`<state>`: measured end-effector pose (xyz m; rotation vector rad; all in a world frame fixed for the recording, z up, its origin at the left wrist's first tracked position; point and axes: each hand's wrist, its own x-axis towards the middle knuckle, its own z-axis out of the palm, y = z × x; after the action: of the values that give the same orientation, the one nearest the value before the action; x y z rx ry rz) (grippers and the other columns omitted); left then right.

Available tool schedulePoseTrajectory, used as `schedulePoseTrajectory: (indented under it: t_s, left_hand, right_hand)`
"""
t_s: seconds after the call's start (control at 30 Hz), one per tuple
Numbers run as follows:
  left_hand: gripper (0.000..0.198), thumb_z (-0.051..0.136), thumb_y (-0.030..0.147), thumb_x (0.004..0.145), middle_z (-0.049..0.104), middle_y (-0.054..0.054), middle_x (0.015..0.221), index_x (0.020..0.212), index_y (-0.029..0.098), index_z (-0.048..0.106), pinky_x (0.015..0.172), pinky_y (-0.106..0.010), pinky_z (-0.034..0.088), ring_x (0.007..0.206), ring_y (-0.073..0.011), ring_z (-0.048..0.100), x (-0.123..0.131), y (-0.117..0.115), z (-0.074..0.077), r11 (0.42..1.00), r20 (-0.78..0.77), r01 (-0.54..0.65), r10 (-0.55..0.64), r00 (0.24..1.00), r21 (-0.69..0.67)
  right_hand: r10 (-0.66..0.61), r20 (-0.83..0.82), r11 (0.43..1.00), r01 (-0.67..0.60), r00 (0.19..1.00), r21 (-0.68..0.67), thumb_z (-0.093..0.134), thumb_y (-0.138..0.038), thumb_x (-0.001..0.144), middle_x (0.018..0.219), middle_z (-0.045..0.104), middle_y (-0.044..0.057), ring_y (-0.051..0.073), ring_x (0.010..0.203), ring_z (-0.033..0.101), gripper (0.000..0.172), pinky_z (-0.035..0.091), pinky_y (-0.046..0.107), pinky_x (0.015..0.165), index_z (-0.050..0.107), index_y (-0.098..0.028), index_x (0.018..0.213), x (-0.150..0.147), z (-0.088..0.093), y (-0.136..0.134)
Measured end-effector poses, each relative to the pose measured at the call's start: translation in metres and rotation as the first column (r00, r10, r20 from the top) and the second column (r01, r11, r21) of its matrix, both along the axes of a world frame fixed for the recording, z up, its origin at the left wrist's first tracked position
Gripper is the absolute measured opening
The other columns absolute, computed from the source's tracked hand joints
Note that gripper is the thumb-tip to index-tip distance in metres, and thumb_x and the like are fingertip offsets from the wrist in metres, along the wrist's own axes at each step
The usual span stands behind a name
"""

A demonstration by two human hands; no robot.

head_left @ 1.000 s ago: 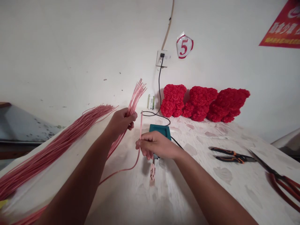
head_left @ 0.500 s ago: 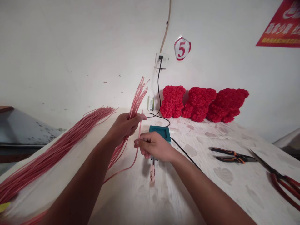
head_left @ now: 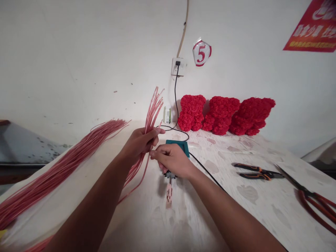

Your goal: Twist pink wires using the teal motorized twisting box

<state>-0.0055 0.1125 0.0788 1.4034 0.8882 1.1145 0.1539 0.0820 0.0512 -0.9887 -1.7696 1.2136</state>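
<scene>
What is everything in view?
pink wire strands: many, pink, on the table's left and in the left hand
teal box: one, teal, on the table
black cable: one, black, down the wall
wall socket: one, white, on the wall
rose bears: three, red, against the wall
bottle: one, white-green, by the wall
pliers: one pair, orange and black, table's right
shears: one pair, red handles, far right
badge: one, red and white, on the wall
poster: one, red, on the wall
table: one, mottled white, under these
left hand: gripping the strands
right hand: closed above a small pink piece
</scene>
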Motion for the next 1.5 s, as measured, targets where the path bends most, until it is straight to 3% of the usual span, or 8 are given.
schedulePoseTrajectory:
  t_s: [0.27, 0.47, 0.67, 0.8, 1.0, 1.27, 1.37, 1.5]
  left_hand:
    - [0.029, 0.061, 0.041, 0.094, 0.041, 0.007, 0.046, 0.089, 0.015, 0.072, 0.043, -0.023, 0.017, 0.040, -0.0055, 0.024, -0.004, 0.001, -0.001, 0.983, -0.084, 0.182, -0.180, 0.980, 0.019]
    - [0.033, 0.057, 0.042, 0.096, 0.036, 0.006, 0.044, 0.081, 0.016, 0.071, 0.046, -0.025, 0.018, 0.043, -0.0074, 0.024, 0.000, -0.010, 0.005, 0.951, -0.187, 0.309, -0.304, 0.934, -0.001]
    - [0.027, 0.058, 0.037, 0.095, 0.031, 0.008, 0.043, 0.076, 0.018, 0.065, 0.047, -0.027, 0.019, 0.043, -0.0087, 0.020, -0.003, -0.014, 0.010, 0.954, -0.303, 0.301, -0.283, 0.910, 0.014]
    - [0.038, 0.059, 0.038, 0.093, 0.034, 0.005, 0.043, 0.060, 0.019, 0.056, 0.050, -0.028, 0.025, 0.045, -0.0097, 0.027, -0.001, -0.016, 0.014, 0.963, -0.388, 0.257, -0.210, 0.898, 0.075]
    - [0.035, 0.063, 0.038, 0.091, 0.030, 0.007, 0.048, 0.065, 0.018, 0.056, 0.046, -0.027, 0.015, 0.045, -0.0074, 0.021, 0.002, -0.017, 0.012, 0.971, -0.355, 0.236, -0.206, 0.912, 0.044]
    - [0.029, 0.053, 0.037, 0.096, 0.028, 0.007, 0.051, 0.083, 0.014, 0.067, 0.047, -0.026, 0.015, 0.047, -0.0074, 0.019, -0.002, -0.007, 0.003, 0.956, -0.330, 0.292, -0.289, 0.899, -0.043]
    - [0.029, 0.058, 0.040, 0.091, 0.029, 0.007, 0.051, 0.083, 0.016, 0.070, 0.046, -0.025, 0.017, 0.045, -0.0079, 0.021, -0.001, 0.000, -0.003, 0.963, -0.402, 0.265, -0.260, 0.878, -0.043]
    - [0.025, 0.065, 0.039, 0.082, 0.036, 0.006, 0.052, 0.078, 0.016, 0.074, 0.047, -0.024, 0.020, 0.046, -0.0088, 0.027, -0.002, 0.014, -0.017, 0.989, -0.518, 0.142, -0.104, 0.849, 0.034]
  right_hand:
    - [-0.213, -0.159, 0.970, 0.228, 0.964, 0.082, 0.056, -0.047, 0.094, 0.052, 0.054, -0.006, 0.009, 0.040, 0.049, 0.032, 0.039, 0.021, 0.043, 0.066, -0.018, 0.084, 0.030, 0.011, 0.015]
    - [-0.121, -0.262, 0.988, 0.142, 0.957, 0.063, 0.042, -0.067, 0.095, 0.053, 0.058, -0.003, 0.010, 0.037, 0.050, 0.054, 0.041, 0.022, 0.040, 0.062, -0.017, 0.085, 0.032, 0.018, 0.012]
    - [-0.068, -0.147, 0.986, 0.089, 0.987, 0.141, 0.057, -0.054, 0.094, 0.053, 0.055, -0.005, 0.008, 0.042, 0.052, 0.043, 0.040, 0.020, 0.044, 0.056, -0.018, 0.070, 0.034, 0.022, 0.004]
    - [-0.055, -0.075, 0.980, 0.069, 0.996, 0.189, 0.056, -0.047, 0.097, 0.052, 0.053, -0.006, 0.007, 0.043, 0.051, 0.039, 0.037, 0.018, 0.043, 0.057, -0.018, 0.071, 0.036, 0.023, 0.003]
    - [-0.059, -0.041, 0.975, 0.066, 0.997, 0.214, 0.056, -0.047, 0.096, 0.051, 0.053, -0.006, 0.007, 0.043, 0.051, 0.039, 0.038, 0.019, 0.044, 0.058, -0.018, 0.071, 0.040, 0.021, 0.006]
    - [0.017, -0.055, 0.989, -0.009, 0.998, 0.147, 0.060, -0.055, 0.093, 0.052, 0.054, -0.006, 0.009, 0.043, 0.051, 0.041, 0.041, 0.021, 0.046, 0.059, -0.019, 0.074, 0.047, 0.012, 0.016]
    - [-0.040, 0.041, 0.988, 0.033, 0.998, 0.148, 0.063, -0.054, 0.091, 0.052, 0.052, -0.006, 0.009, 0.044, 0.051, 0.042, 0.039, 0.021, 0.045, 0.054, -0.019, 0.067, 0.049, 0.008, 0.019]
    - [-0.171, 0.112, 0.968, 0.145, 0.979, 0.206, 0.061, -0.047, 0.091, 0.050, 0.051, -0.006, 0.009, 0.042, 0.050, 0.038, 0.037, 0.021, 0.043, 0.052, -0.020, 0.065, 0.055, 0.009, 0.022]
